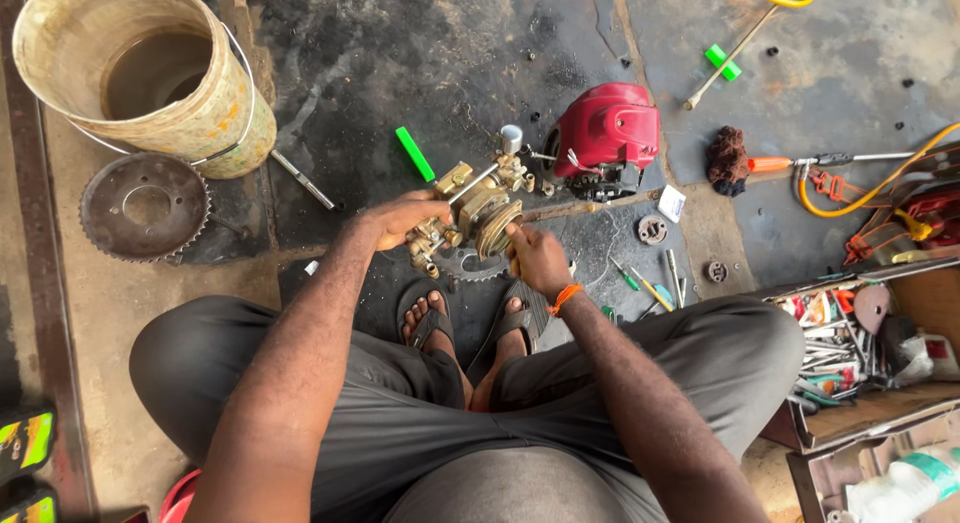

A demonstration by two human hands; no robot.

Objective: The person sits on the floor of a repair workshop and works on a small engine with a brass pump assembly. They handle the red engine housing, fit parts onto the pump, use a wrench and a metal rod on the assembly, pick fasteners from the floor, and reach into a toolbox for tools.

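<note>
A brass pump body (478, 208) with fittings is held up between my knees, over my sandalled feet. My left hand (402, 219) grips its left side. My right hand (536, 260), with an orange band at the wrist, is closed on the pump's lower right edge, near its round face. Just beyond the pump lies a small red engine (607, 138) on the dark, oily floor. A toothed gear (470, 268) lies on the floor under the pump.
A worn bucket (150, 78) and a rusty sprocket (143, 206) sit at the left. A green-handled tool (414, 154), screwdrivers (645, 283), a dark rag (727, 160) and yellow hose (870, 188) lie about. An open toolbox (850, 348) is at my right.
</note>
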